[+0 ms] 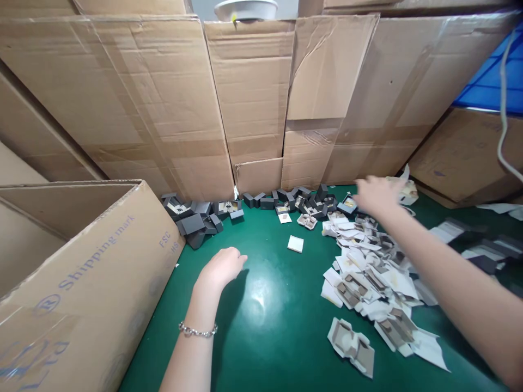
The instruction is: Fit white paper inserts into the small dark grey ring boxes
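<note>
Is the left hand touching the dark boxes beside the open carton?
No, bare green table shows between the left hand and the dark boxes.

One bowl (245, 11), one bracelet (198, 332), one cable (504, 92), two white squares (295, 243) off the single pile of paper inserts (379, 275). Dark boxes (191, 224)? Easily a dozen plus tbh, too jumbled for an exact number.

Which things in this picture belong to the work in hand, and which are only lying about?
Probably in the work:
small dark boxes, some near the right hand
heaped white packaging pieces below the right forearm

Probably lying about:
white bowl at the top
pale cable, far right
</note>
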A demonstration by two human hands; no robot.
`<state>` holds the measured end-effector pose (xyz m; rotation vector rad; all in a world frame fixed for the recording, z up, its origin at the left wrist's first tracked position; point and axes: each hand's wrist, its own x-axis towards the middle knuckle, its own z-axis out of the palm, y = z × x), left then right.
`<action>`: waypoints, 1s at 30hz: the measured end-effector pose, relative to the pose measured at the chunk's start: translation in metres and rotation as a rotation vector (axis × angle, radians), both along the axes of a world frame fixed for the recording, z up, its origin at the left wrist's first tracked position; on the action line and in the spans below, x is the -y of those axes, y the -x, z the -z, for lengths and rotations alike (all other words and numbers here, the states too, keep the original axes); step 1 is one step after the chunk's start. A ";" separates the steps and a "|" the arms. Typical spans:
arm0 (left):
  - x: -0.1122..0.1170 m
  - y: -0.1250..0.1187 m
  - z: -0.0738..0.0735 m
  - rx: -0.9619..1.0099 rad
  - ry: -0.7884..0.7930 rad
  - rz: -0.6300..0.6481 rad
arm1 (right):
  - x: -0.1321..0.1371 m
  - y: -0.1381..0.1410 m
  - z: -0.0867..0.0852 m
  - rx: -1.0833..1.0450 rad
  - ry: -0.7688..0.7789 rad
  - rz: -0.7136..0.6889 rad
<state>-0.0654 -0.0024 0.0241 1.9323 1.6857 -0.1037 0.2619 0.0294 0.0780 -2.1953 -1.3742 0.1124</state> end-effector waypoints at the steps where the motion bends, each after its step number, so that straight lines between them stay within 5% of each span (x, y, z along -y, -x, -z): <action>1: 0.000 -0.001 -0.002 0.044 -0.007 0.001 | -0.008 0.015 0.003 0.065 0.064 -0.124; 6: 0.002 -0.002 -0.008 0.303 -0.103 -0.072 | -0.057 0.141 0.039 0.231 0.239 -0.687; 11: 0.001 0.007 -0.010 0.158 -0.219 -0.083 | -0.076 0.212 0.070 0.337 0.302 -0.831; 18: -0.002 0.022 -0.009 -0.003 -0.110 -0.119 | -0.058 0.194 0.062 0.444 0.274 -0.836; 25: 0.001 0.018 -0.011 -0.003 -0.206 -0.122 | 0.009 0.164 0.045 0.466 0.234 -0.834; 30: 0.005 0.003 -0.010 0.083 -0.301 0.039 | 0.048 0.146 0.054 0.294 0.226 -0.816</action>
